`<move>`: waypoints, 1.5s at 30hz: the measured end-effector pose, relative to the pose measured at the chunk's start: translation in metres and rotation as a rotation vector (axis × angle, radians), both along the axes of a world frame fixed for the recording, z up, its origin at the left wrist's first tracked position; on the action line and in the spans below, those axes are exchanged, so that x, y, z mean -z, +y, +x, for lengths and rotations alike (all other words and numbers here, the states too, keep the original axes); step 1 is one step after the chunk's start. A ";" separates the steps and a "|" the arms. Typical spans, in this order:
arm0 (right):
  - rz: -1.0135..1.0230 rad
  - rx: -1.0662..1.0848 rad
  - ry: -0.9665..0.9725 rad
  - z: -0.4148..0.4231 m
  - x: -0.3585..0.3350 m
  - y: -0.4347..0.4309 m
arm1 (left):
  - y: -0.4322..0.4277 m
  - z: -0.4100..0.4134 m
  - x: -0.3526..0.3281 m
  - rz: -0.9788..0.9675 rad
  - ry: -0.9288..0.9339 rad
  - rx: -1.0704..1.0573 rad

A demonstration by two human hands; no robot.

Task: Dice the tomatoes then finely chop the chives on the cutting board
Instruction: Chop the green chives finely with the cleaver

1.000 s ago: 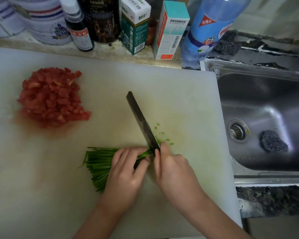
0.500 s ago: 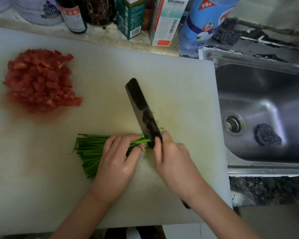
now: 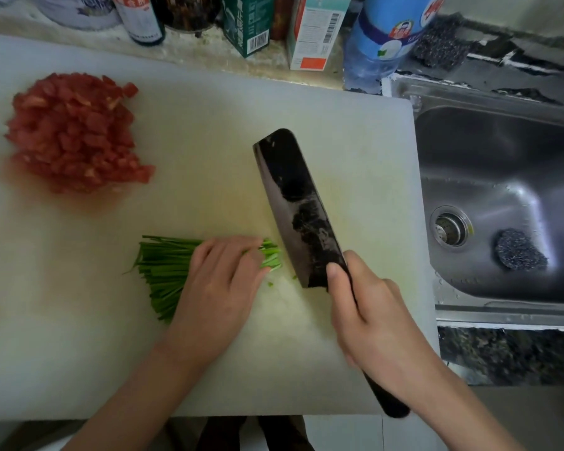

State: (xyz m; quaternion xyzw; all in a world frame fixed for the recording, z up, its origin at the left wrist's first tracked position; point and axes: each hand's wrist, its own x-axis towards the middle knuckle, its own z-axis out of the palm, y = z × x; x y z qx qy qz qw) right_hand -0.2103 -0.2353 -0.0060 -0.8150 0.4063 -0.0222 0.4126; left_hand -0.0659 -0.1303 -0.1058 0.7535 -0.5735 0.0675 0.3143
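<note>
A pile of diced tomato [image 3: 74,133] lies at the far left of the white cutting board [image 3: 192,125]. A bunch of green chives [image 3: 163,268] lies near the board's front middle. My left hand [image 3: 222,288] holds the bunch down with curled fingers, its cut ends poking out to the right. My right hand [image 3: 368,307] grips the black handle of a dark cleaver [image 3: 298,206], whose blade is tilted with its flat side showing, just right of the chive ends. A few cut chive bits [image 3: 271,283] lie by the blade.
Bottles, boxes and a blue plastic bottle [image 3: 381,37] line the counter behind the board. A steel sink [image 3: 502,177] lies right of the board, with a drain and a dark scouring pad [image 3: 520,250] in it. Another scourer sits at the sink's back corner.
The cleaver has lifted off the chives and tilted, showing its flat side, a little to the right of the bunch. My left hand still holds the chives.
</note>
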 end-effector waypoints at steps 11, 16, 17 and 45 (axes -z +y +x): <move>-0.073 -0.070 -0.024 -0.007 0.003 0.019 | 0.002 -0.001 -0.007 0.005 -0.047 0.006; -0.131 -0.063 0.017 -0.006 0.009 0.027 | 0.002 -0.002 -0.008 0.003 -0.041 0.007; -0.149 -0.076 0.038 -0.005 0.007 0.028 | 0.002 -0.002 -0.008 -0.002 -0.033 0.005; -0.249 -0.117 0.161 0.041 0.019 0.018 | 0.006 0.004 -0.006 0.033 0.056 0.088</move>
